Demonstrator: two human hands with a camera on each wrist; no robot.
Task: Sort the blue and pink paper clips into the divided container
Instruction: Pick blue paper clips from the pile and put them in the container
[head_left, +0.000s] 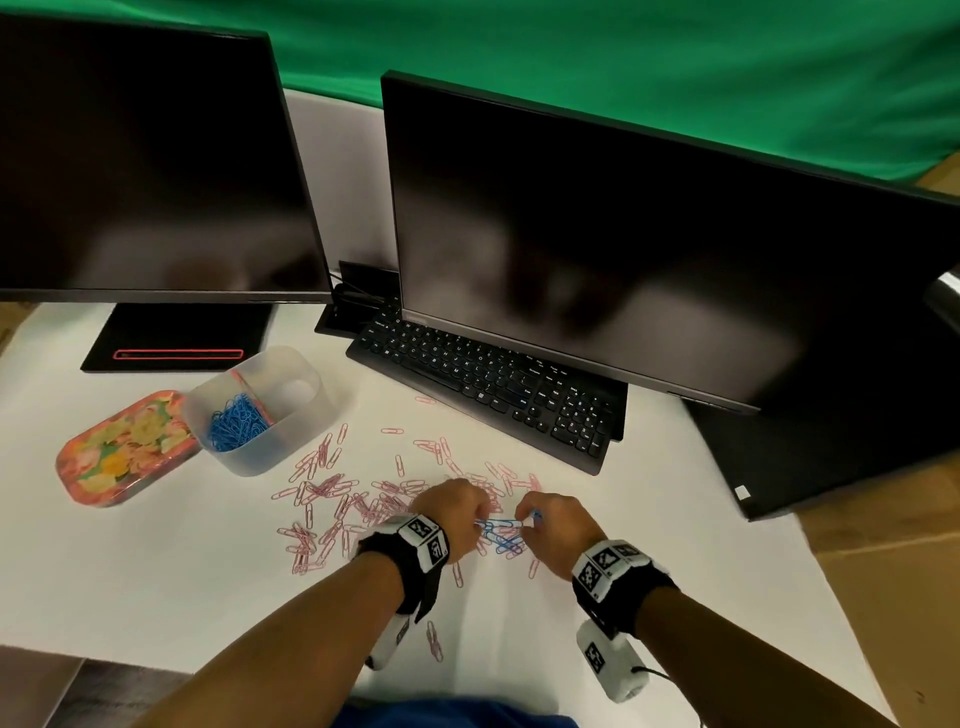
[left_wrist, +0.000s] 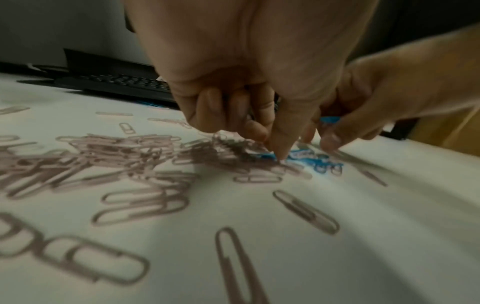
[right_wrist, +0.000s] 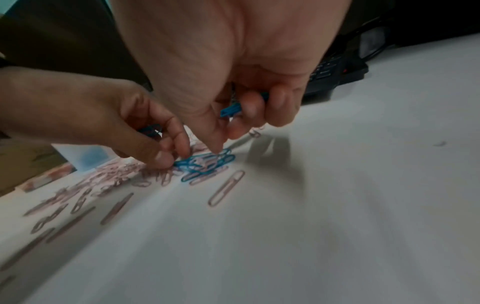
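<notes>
Pinching blue clips (right_wrist: 205, 162), both hands (head_left: 506, 519) curl; only the head view shows the divided container (head_left: 260, 405).

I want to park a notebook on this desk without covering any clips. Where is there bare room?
Bare white desk lies between the floral tin and the near edge, and right of the right hand toward the right monitor. The pink clips crowd the middle.

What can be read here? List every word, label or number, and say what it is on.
No text reads clearly.
Keyboard: key legends, too small to read.
Right monitor: mark on its lower bezel, blurred.
White sticker: unreadable.
Wristbands: black-and-white square code patterns, no words.
</notes>
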